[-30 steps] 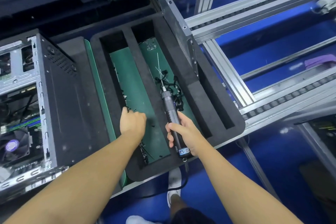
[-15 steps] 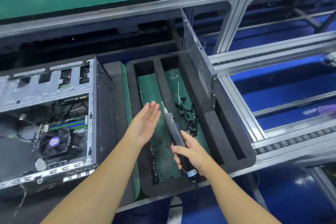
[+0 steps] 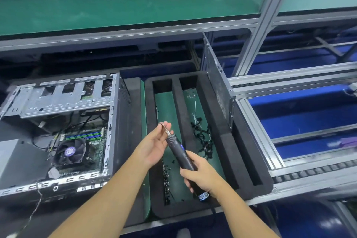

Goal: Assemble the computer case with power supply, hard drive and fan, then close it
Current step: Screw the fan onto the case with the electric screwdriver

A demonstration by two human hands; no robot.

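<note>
Head view, foam tray [image 3: 216, 102] holding screws [image 3: 166, 177] and cables [image 3: 202, 137], right hand [image 3: 201, 177] fingers gripping screwdriver [image 3: 178, 150], left hand [image 3: 154, 145] fingers pinching its tip.

One head-worn view looks forward and down, close over the foam tray [image 3: 212, 102].

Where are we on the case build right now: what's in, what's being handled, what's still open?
Done: the open grey metal computer case already holds its motherboard and black CPU cooler fan. In hand: the right hand grips the black electric screwdriver while the left hand pinches something small at its tip, probably a screw. Left: the perforated metal side panel stands apart, so the case isn't closed.
</note>
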